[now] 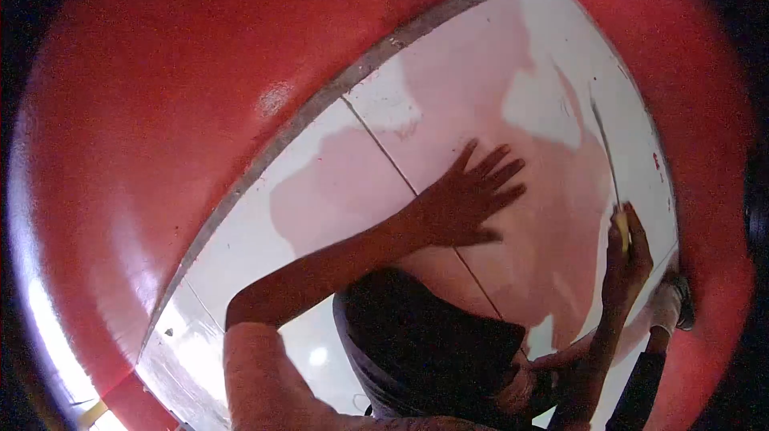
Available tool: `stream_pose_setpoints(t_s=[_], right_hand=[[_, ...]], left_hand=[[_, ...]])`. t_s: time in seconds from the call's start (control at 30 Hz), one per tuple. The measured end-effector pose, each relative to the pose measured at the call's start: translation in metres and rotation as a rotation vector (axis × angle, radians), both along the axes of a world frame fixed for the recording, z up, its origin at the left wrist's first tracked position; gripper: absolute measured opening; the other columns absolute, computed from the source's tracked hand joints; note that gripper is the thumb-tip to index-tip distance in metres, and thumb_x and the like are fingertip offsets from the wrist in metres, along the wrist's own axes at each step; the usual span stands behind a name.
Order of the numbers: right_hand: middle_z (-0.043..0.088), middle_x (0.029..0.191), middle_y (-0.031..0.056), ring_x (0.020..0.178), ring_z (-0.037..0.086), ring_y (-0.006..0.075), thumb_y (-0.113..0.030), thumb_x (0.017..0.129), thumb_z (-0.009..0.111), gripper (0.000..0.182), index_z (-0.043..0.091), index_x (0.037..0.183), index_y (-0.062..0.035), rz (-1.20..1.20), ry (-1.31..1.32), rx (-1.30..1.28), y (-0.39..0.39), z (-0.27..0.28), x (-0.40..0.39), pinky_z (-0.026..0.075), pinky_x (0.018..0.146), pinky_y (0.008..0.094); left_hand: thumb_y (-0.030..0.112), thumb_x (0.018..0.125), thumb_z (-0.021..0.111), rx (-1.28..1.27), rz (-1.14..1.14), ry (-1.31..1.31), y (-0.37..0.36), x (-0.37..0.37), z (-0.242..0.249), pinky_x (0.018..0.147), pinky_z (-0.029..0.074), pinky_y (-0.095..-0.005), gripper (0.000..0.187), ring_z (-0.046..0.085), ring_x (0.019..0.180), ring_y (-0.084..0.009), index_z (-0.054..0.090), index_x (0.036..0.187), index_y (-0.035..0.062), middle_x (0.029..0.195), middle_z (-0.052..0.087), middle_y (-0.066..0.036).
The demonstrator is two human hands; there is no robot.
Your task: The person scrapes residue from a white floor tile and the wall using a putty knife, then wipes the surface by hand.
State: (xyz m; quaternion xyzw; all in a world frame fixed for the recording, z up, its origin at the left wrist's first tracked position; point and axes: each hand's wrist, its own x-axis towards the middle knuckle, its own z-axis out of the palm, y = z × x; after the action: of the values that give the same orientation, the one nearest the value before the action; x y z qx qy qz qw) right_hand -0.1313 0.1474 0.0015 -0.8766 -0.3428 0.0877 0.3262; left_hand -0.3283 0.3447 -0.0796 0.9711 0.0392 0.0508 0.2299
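My left hand lies with fingers spread over the white panelled surface, close to a dark seam, palm down. At the right, my right hand is closed around a small yellow tool; its exact kind I cannot tell. Just ahead of that tool, a thin dark line runs up the white surface. Pinkish shadows cover much of the panel around both hands.
Red, glossy surfaces border the white area on both sides, with a grey strip along the upper left edge. Dark cloth fills the lower middle. A dark shoe stands at the right edge. Small red specks mark the panel.
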Motion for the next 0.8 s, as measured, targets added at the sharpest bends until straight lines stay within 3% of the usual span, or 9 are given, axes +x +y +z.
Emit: stream_pose_setpoints(t_s=[0.17, 0.27, 0.3, 0.37, 0.4, 0.47, 0.6, 0.7, 0.8], right_hand=[[0.068, 0.103, 0.0117, 0.087, 0.063, 0.0123, -0.016, 0.091, 0.061, 0.03, 0.062, 0.119, -0.0025, -0.423, 0.312, -0.266, -0.042, 0.005, -0.015, 0.051, 0.074, 0.0243], [0.069, 0.095, 0.0096, 0.067, 0.059, 0.0103, -0.015, 0.091, 0.062, 0.03, 0.062, 0.119, -0.0032, -0.275, 0.211, 0.035, -0.1, -0.034, 0.0, 0.048, 0.056, 0.023], [0.069, 0.094, 0.0085, 0.065, 0.056, 0.0108, -0.013, 0.091, 0.062, 0.029, 0.062, 0.119, -0.0024, -0.32, 0.278, -0.089, -0.09, -0.014, -0.006, 0.047, 0.053, 0.0244], [0.064, 0.086, 0.003, 0.058, 0.046, 0.006, -0.02, 0.091, 0.062, 0.033, 0.061, 0.119, -0.0009, -0.344, 0.271, -0.055, -0.084, -0.016, -0.01, 0.036, 0.048, 0.0207], [0.062, 0.082, 0.0003, 0.055, 0.041, 0.0036, -0.023, 0.092, 0.062, 0.035, 0.061, 0.119, -0.0002, -0.352, 0.267, -0.043, -0.083, -0.018, -0.013, 0.031, 0.046, 0.0188], [0.062, 0.082, 0.0005, 0.055, 0.041, 0.0039, -0.024, 0.091, 0.063, 0.036, 0.061, 0.119, -0.0001, -0.299, 0.345, 0.02, -0.087, -0.032, -0.014, 0.032, 0.046, 0.0192], [0.062, 0.082, 0.0008, 0.057, 0.042, 0.0047, -0.025, 0.091, 0.064, 0.038, 0.06, 0.119, 0.0006, -0.224, 0.423, 0.053, -0.085, -0.026, -0.022, 0.033, 0.047, 0.0197], [0.063, 0.084, 0.0023, 0.058, 0.044, 0.0045, -0.022, 0.091, 0.063, 0.037, 0.06, 0.119, 0.0014, -0.27, 0.364, 0.153, -0.096, -0.04, -0.019, 0.034, 0.048, 0.0189], [0.064, 0.087, 0.0038, 0.059, 0.046, 0.0045, -0.022, 0.091, 0.063, 0.039, 0.058, 0.121, 0.0016, -0.279, 0.366, 0.15, -0.101, -0.036, -0.016, 0.035, 0.049, 0.0185]], left_hand=[[0.057, 0.081, 0.061, 0.062, 0.422, -0.177, 0.047, 0.021, -0.028, 0.112, 0.016, -0.0558, 0.087, 0.025, 0.137, -0.0407, 0.032, 0.14, -0.0003, 0.147, 0.03, -0.022], [0.057, 0.079, 0.063, 0.147, 0.817, -0.037, 0.057, -0.048, -0.026, 0.114, 0.017, -0.0486, 0.092, 0.026, 0.136, -0.0424, 0.028, 0.142, -0.0016, 0.146, 0.03, -0.025], [0.058, 0.079, 0.064, 0.296, 0.977, 0.056, 0.052, -0.084, -0.024, 0.107, 0.031, -0.0501, 0.089, 0.039, 0.128, -0.0422, 0.035, 0.138, -0.0015, 0.141, 0.036, -0.028], [0.032, 0.089, 0.05, 0.04, 0.837, 1.095, 0.051, -0.118, 0.064, 0.079, 0.05, -0.0514, 0.049, 0.06, 0.104, -0.036, 0.049, 0.127, 0.0008, 0.13, 0.05, -0.026], [0.021, 0.088, 0.044, 0.03, 0.788, 1.477, 0.054, -0.122, 0.083, 0.085, 0.048, -0.0527, 0.047, 0.056, 0.112, -0.0351, 0.047, 0.131, 0.0028, 0.135, 0.048, -0.023], [0.023, 0.09, 0.047, 0.516, 0.743, 1.075, 0.03, -0.149, 0.07, 0.095, 0.042, -0.0545, 0.05, 0.049, 0.122, -0.0366, 0.043, 0.136, 0.0048, 0.141, 0.04, -0.023], [0.044, 0.086, 0.06, 0.069, 0.397, 0.086, 0.028, -0.015, 0.041, 0.107, 0.024, -0.0609, 0.065, 0.023, 0.138, -0.0425, 0.042, 0.136, 0.0066, 0.148, 0.03, -0.02], [0.055, 0.083, 0.058, 0.131, 0.015, -0.116, 0.022, 0.068, -0.009, 0.11, 0.017, -0.0595, 0.08, 0.021, 0.14, -0.0387, 0.037, 0.139, 0.0023, 0.15, 0.025, -0.021], [0.054, 0.083, 0.058, 0.139, 0.312, -0.24, 0.076, 0.098, -0.043, 0.109, 0.022, -0.058, 0.081, 0.025, 0.137, -0.0415, 0.039, 0.134, -0.0063, 0.146, 0.03, -0.026]])
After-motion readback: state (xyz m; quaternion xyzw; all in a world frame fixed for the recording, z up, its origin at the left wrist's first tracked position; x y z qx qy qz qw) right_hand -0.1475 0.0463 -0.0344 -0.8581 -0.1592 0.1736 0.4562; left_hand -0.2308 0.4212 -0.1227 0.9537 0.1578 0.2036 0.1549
